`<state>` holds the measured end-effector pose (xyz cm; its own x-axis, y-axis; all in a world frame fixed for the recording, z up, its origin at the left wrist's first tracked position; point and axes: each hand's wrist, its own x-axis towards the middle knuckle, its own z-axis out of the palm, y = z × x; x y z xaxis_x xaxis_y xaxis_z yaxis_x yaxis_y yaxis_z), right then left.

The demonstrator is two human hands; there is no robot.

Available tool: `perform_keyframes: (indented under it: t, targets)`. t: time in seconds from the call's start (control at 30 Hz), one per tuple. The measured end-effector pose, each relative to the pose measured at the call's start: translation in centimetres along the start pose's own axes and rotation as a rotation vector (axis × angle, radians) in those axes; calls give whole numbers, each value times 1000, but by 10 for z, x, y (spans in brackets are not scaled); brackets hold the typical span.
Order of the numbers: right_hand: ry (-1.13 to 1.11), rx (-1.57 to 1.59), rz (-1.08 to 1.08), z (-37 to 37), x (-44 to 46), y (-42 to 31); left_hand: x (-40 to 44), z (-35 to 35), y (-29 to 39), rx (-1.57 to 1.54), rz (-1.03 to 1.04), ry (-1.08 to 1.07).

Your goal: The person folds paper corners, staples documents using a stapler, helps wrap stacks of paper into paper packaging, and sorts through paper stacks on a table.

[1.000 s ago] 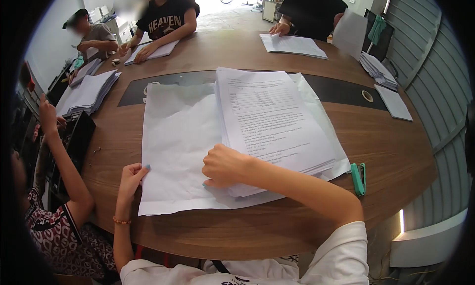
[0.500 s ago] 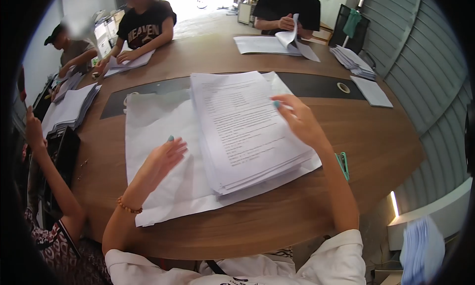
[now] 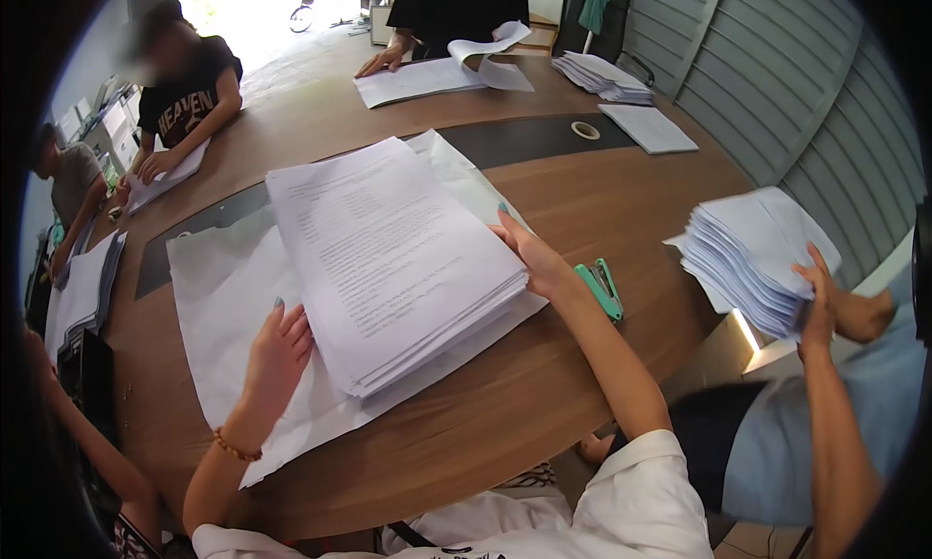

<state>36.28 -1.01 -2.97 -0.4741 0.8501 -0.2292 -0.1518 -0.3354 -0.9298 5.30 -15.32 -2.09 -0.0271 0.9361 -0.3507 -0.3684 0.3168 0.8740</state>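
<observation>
A thick stack of printed sheets (image 3: 388, 258) lies on a large white wrapping sheet (image 3: 218, 307) in front of me. My left hand (image 3: 282, 350) is beside the stack's left edge, fingers extended and apart from the thumb. At the right edge, my right hand (image 3: 529, 253) has its palm towards the stack, thumb raised and fingers touching the side of the papers. Both hands flank the pile without gripping it. A green stapler (image 3: 599, 289) rests on the table just right of my right hand.
On the right, a person in blue holds a thick paper stack (image 3: 752, 253) over the table edge. Other people handle papers across the brown table (image 3: 485, 404). A tape roll (image 3: 585, 130) and paper piles (image 3: 602, 77) lie at the far right; another pile (image 3: 85, 287) is at left.
My right hand has left the top of the stack for its right side, and my left hand has moved to its left side. A person with papers has come in at right. The view has turned right.
</observation>
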Motion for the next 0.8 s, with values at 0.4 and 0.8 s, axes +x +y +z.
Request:
perform_keyframes:
  t: [0.4,0.8]
  targets:
    - [-78,225,-90,-1,59,14,78,3,-15,-161,383,179]
    - [-103,201,-64,18,52,6,62,38,-12,-136,442,92]
